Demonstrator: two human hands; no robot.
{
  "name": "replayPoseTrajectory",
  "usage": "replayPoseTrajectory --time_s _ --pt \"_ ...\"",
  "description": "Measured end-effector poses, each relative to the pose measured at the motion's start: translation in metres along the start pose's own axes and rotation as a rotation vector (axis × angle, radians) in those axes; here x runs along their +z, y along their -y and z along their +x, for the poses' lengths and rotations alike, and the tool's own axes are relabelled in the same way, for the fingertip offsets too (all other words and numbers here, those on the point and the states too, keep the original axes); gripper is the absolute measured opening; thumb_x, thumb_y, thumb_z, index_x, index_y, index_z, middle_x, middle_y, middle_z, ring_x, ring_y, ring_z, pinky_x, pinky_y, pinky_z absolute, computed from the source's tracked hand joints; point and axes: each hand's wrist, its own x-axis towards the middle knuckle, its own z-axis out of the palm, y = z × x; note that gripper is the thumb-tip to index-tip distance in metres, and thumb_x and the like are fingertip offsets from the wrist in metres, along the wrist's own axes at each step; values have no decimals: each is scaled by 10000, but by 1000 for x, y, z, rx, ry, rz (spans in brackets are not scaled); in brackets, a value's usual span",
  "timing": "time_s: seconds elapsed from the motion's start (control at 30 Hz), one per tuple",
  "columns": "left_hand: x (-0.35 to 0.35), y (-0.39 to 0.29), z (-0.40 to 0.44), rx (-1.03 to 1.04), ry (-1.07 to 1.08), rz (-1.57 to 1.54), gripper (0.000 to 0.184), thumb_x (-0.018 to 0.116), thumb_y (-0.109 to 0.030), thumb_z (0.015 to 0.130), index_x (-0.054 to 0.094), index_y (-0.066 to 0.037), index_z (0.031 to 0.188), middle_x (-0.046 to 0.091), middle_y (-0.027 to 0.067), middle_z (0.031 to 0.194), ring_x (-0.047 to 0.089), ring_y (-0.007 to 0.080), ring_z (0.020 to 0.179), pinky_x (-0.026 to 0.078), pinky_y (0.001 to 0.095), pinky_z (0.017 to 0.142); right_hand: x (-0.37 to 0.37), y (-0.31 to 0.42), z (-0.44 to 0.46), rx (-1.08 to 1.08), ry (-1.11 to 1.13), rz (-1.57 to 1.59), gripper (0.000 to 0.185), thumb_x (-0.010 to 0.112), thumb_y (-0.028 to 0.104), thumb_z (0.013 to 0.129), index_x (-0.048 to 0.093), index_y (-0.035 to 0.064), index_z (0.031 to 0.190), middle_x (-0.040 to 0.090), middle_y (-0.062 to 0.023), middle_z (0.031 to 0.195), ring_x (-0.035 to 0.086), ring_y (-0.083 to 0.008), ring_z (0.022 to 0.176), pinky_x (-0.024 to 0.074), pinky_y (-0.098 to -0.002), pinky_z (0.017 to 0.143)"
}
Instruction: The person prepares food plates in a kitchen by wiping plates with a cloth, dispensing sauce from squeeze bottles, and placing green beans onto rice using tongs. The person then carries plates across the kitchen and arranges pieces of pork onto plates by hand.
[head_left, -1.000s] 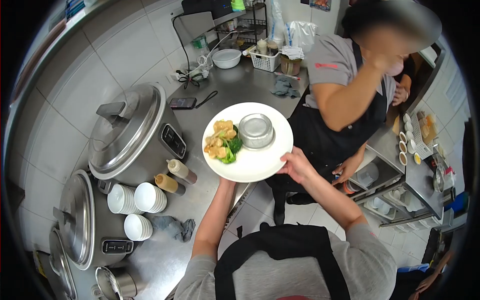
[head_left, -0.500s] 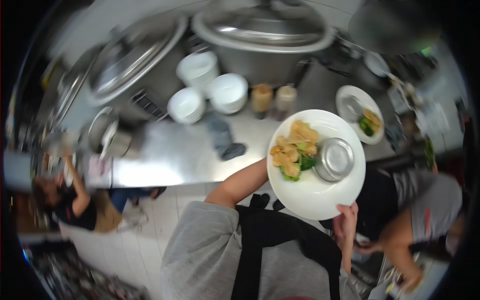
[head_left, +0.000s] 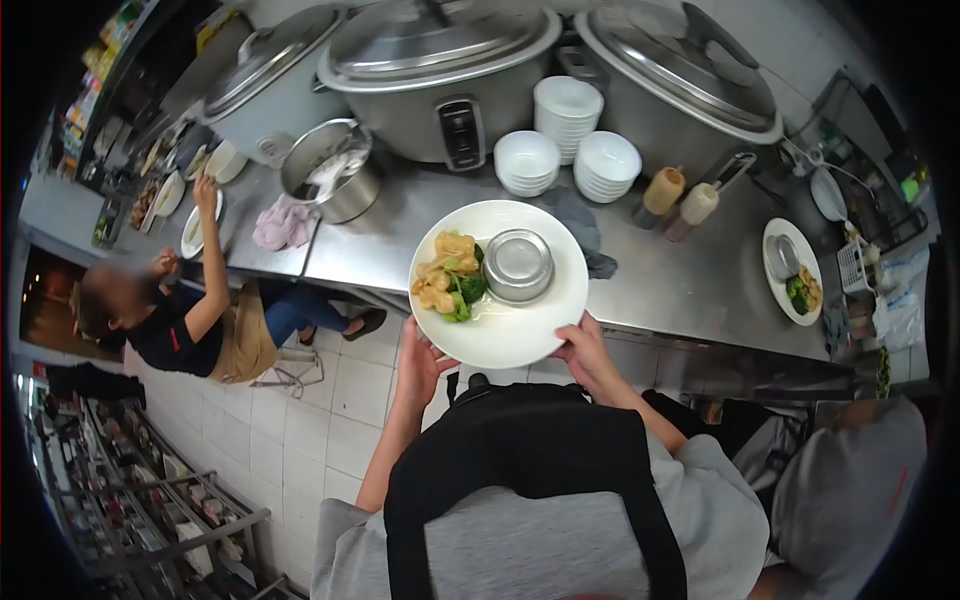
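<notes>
Between my two hands is a white oval plate (head_left: 540, 335), held level in front of my chest. My left hand (head_left: 422, 362) grips its lower left rim from below, with the fingertips partly hidden underneath. At the lower right rim, my right hand (head_left: 585, 352) has its thumb on top and its fingers under the plate. Broccoli (head_left: 466, 290) and pieces in a pale brown sauce (head_left: 440, 275) lie on the plate's left side. A round metal bowl (head_left: 519, 264) sits upside down beside them.
Large rice cookers (head_left: 440, 60) line the back of the steel counter (head_left: 400, 225). Stacked white bowls (head_left: 568, 110), a grey cloth (head_left: 577, 225), sauce bottles (head_left: 692, 208) and a metal pot (head_left: 345, 190) stand there. A similar plate (head_left: 785, 240) is at right. A seated person (head_left: 205, 320) works at left; another person (head_left: 850, 490) is close at right.
My view has turned left, bringing the seated person and more rice cookers into sight. The plate has moved left in view, and my left hand now shows at its left rim.
</notes>
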Motion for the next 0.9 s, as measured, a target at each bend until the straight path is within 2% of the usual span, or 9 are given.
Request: replayPoseTrajectory --time_s 0.13,0.4,0.47,0.53,0.6,0.67,0.73,0.83,0.9 --pt "-42 -5 14 113 -240 23 643 571 -76 770 226 -100 1311 494 152 1147 563 253 995 499 426 748 43 -37 42 29 102 0 446 448 6 747 394 -18 1190 550 -131 1055 619 -229 863 565 -372 666" --pt "-86 -23 50 116 -165 -70 408 542 -29 809 377 -64 1180 514 93 1155 525 233 1073 454 418 886 66 -54 65 -39 21 89 352 492 65 825 408 -4 1160 570 -130 1017 635 -227 808 567 -349 656" --pt "-88 -18 57 107 -134 -127 491 563 -21 806 329 -46 1236 489 123 1185 536 255 1058 447 425 901 42 -26 70 176 187 -238 259 526 105 846 470 6 1079 596 -114 929 645 -200 709 562 -325 633" --pt "-75 -16 56 120 -113 -171 503 568 -21 811 320 -43 1248 475 134 1213 521 263 1090 441 424 922 3 12 64 -106 45 -334 178 544 117 853 514 22 1000 604 -91 849 628 -161 600 537 -282 582" --pt "-71 -7 52 93 -127 -234 495 572 -22 818 325 -53 1245 461 138 1234 509 267 1109 436 416 939 -51 50 68 -656 -199 -339 144 566 75 835 527 28 966 609 -89 898 621 -114 702 502 -228 619" --pt "-69 1 54 99 -121 -241 488 581 -35 824 325 -54 1239 459 137 1230 515 262 1100 438 403 946 -75 87 77 -972 -722 -551 251 618 69 798 522 18 1024 608 -122 972 604 -136 840 481 -241 730" --pt "-69 7 56 85 -140 -260 503 602 -53 818 327 -72 1239 467 126 1220 506 253 1110 434 410 943 -101 103 110 -1089 -904 -612 419 685 103 747 490 2 1104 589 -163 1040 572 -201 963 449 -303 835" --pt "-55 -1 45 43 -185 -268 529 622 -108 820 319 -93 1253 477 113 1205 497 250 1113 429 425 935 -98 109 150 -1091 -1013 -814 561 727 156 710 447 -8 1168 574 -196 1055 568 -277 969 431 -364 859" --pt "-59 2 42 49 -224 -264 542 627 -139 820 316 -99 1262 471 112 1211 492 255 1115 424 432 933 -87 120 158 -1003 -1041 -815 538 732 181 715 457 -2 1140 574 -180 1059 564 -253 981 431 -361 854"
